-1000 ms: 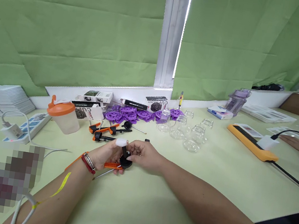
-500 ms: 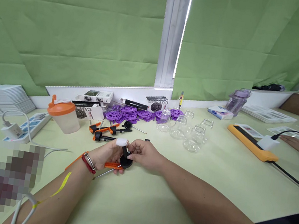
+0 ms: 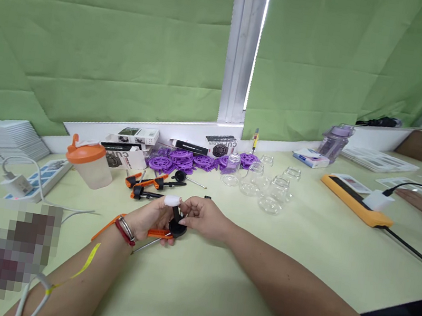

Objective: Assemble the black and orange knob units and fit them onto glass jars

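Observation:
My left hand (image 3: 157, 218) is closed around a black-and-orange part (image 3: 177, 228), which has a round black cup-like end, an orange strip and a thin metal rod pointing toward me. A white wrapping covers one fingertip of this hand. From the other side, my right hand (image 3: 204, 215) pinches the same part near its black stem; the exact grip is partly hidden by the fingers. Just beyond my hands lie several similar black-and-orange parts (image 3: 143, 193). Near them rests a black round piece with a metal rod (image 3: 180, 176).
Purple wheel-shaped pieces (image 3: 162, 163) lie in a pile before printed boxes (image 3: 131, 158). Clear glass jars (image 3: 271, 202) stand to their right. An orange-lidded cup (image 3: 92, 160) and white power strip (image 3: 41, 179) are left. A yellow power strip (image 3: 352, 202) lies right, near another person's hands (image 3: 416, 202).
Almost nothing differs. Both hands keep the same hold on the black-and-orange part, and the view has shifted only very slightly.

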`<action>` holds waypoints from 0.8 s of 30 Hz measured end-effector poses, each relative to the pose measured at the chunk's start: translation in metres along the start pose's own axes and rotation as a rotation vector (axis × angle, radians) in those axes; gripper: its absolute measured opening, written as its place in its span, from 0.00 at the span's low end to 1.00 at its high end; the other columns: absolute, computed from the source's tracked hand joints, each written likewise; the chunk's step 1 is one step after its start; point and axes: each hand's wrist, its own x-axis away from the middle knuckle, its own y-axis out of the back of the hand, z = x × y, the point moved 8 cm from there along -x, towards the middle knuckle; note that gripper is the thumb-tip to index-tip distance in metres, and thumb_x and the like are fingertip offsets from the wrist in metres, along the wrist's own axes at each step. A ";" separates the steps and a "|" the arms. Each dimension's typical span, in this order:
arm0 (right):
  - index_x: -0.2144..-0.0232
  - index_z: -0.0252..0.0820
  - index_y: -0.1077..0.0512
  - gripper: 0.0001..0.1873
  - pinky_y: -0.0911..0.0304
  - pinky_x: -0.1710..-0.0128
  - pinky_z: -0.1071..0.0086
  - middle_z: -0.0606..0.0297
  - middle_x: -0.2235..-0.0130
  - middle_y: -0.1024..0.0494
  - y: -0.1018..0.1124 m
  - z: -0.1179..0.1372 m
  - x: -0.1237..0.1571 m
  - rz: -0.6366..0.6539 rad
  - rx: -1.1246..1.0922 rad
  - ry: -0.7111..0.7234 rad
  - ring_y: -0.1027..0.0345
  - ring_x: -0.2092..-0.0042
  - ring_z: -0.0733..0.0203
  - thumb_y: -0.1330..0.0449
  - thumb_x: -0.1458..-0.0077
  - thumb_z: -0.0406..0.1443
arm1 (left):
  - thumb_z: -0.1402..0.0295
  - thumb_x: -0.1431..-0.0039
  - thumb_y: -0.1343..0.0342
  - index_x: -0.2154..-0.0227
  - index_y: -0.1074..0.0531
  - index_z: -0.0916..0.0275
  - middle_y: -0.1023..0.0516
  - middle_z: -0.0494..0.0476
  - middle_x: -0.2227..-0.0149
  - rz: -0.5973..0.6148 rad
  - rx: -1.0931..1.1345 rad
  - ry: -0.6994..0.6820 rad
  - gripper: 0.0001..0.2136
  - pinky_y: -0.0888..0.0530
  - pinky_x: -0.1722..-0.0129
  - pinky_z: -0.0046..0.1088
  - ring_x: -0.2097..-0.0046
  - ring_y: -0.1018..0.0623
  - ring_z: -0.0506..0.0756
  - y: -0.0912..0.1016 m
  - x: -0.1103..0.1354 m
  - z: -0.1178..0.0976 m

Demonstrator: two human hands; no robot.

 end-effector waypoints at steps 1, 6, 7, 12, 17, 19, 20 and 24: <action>0.72 0.39 0.33 0.10 0.48 0.75 0.74 0.75 0.78 0.38 0.001 0.001 0.000 -0.003 0.030 0.008 0.46 0.75 0.70 0.36 0.58 0.33 | 0.48 0.49 0.52 0.62 0.37 0.62 0.25 0.57 0.72 0.004 0.004 -0.003 0.22 0.35 0.85 0.26 0.79 0.25 0.56 0.000 0.000 0.000; 0.72 0.38 0.29 0.07 0.47 0.73 0.73 0.70 0.75 0.34 0.003 0.009 0.000 -0.007 0.112 0.082 0.45 0.74 0.69 0.37 0.56 0.35 | 0.47 0.49 0.53 0.63 0.38 0.62 0.26 0.56 0.73 0.021 0.013 -0.008 0.21 0.35 0.85 0.26 0.80 0.25 0.56 -0.001 -0.001 0.000; 0.72 0.37 0.28 0.07 0.46 0.73 0.73 0.69 0.74 0.33 0.004 0.010 0.000 -0.014 0.123 0.094 0.45 0.74 0.69 0.37 0.56 0.35 | 0.47 0.49 0.53 0.64 0.38 0.61 0.26 0.55 0.73 0.022 0.015 -0.008 0.21 0.35 0.85 0.26 0.80 0.25 0.56 -0.001 -0.001 0.000; 0.73 0.38 0.29 0.08 0.48 0.75 0.73 0.72 0.78 0.35 0.007 0.002 -0.001 -0.035 0.114 0.039 0.47 0.76 0.70 0.36 0.58 0.34 | 0.47 0.50 0.53 0.65 0.40 0.61 0.26 0.56 0.73 -0.001 -0.003 0.001 0.21 0.33 0.84 0.27 0.79 0.25 0.57 0.002 -0.002 0.001; 0.73 0.38 0.29 0.08 0.48 0.76 0.73 0.73 0.79 0.35 0.010 0.000 -0.001 -0.053 0.102 0.002 0.46 0.77 0.70 0.36 0.59 0.34 | 0.47 0.50 0.53 0.65 0.40 0.61 0.25 0.57 0.73 0.002 -0.002 0.009 0.21 0.33 0.83 0.28 0.79 0.24 0.57 0.002 -0.002 0.001; 0.74 0.37 0.28 0.07 0.47 0.76 0.73 0.72 0.79 0.35 0.010 0.001 -0.001 -0.062 0.102 0.007 0.45 0.77 0.70 0.36 0.60 0.33 | 0.47 0.49 0.53 0.65 0.40 0.61 0.25 0.57 0.73 0.000 -0.001 0.012 0.21 0.33 0.83 0.28 0.79 0.24 0.57 0.002 -0.002 0.001; 0.74 0.37 0.28 0.07 0.47 0.76 0.73 0.72 0.79 0.35 0.010 0.002 -0.001 -0.063 0.101 0.007 0.45 0.77 0.70 0.36 0.60 0.33 | 0.47 0.49 0.54 0.65 0.39 0.61 0.25 0.57 0.73 -0.002 -0.002 0.012 0.21 0.33 0.83 0.27 0.79 0.24 0.57 0.002 -0.002 0.001; 0.74 0.37 0.28 0.07 0.47 0.76 0.74 0.73 0.79 0.34 0.010 0.003 -0.001 -0.061 0.093 -0.002 0.45 0.77 0.71 0.36 0.60 0.33 | 0.46 0.49 0.53 0.65 0.39 0.61 0.26 0.56 0.73 0.004 -0.004 0.005 0.21 0.34 0.84 0.26 0.79 0.24 0.57 0.002 -0.002 0.001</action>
